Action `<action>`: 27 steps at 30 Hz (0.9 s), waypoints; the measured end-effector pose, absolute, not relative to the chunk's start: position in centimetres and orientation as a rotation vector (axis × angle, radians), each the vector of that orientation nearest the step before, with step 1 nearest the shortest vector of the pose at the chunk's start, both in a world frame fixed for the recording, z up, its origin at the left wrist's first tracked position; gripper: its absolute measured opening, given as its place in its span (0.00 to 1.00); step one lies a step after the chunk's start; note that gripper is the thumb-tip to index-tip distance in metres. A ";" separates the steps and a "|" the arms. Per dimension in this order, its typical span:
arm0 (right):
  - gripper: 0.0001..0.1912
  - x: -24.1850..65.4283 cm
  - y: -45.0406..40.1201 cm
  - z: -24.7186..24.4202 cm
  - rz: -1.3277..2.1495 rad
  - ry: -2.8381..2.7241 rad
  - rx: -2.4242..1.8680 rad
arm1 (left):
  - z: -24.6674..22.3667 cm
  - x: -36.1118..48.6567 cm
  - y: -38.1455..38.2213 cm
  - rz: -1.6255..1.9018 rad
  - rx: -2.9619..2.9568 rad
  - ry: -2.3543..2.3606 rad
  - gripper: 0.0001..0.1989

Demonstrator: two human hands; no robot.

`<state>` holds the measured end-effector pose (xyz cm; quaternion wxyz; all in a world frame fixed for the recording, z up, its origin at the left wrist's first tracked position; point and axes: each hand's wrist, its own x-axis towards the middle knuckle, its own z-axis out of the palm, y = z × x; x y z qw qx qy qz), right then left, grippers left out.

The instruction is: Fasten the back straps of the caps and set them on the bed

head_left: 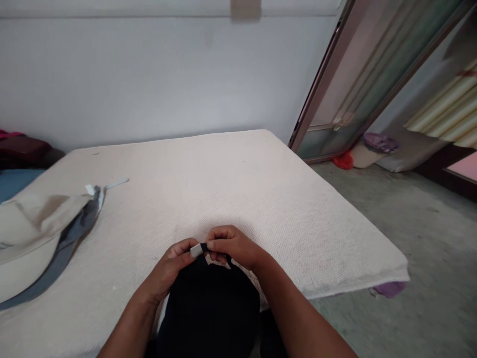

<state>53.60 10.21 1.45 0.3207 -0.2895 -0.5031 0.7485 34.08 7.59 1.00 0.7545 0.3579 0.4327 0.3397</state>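
A black cap [210,313] lies at the bottom middle, its back strap toward the far side. My left hand [173,263] pinches a small white tag [196,250] at the strap's end between thumb and fingers. Just right of it, my right hand [233,246] grips the black strap [204,247] with thumb and forefinger. The two hands almost touch. Part of the strap loops below my right fingers. The fingertips hide how the tag and strap join.
Beige cap [33,228] and grey-blue cap [70,243] overlap at the left on the white textured surface [231,179]. Dark red items [22,149] sit at the far left. A wall rises behind. Beyond the right edge are the floor, a bin [372,149] and a red bag [343,160].
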 end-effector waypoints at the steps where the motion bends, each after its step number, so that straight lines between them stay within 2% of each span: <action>1: 0.06 53.6 10.2 1.5 1.956 -1.321 -0.768 | 1.0 34.1 7.6 0.743 0.791 0.945 0.07; 16: 0.09 53.5 10.1 1.5 1.970 -1.144 -0.633 | 0.3 33.3 7.3 0.894 0.865 0.920 0.08; 27: 0.09 53.5 9.9 2.5 1.939 -1.215 -0.703 | 0.9 34.1 7.6 0.903 0.874 0.921 0.05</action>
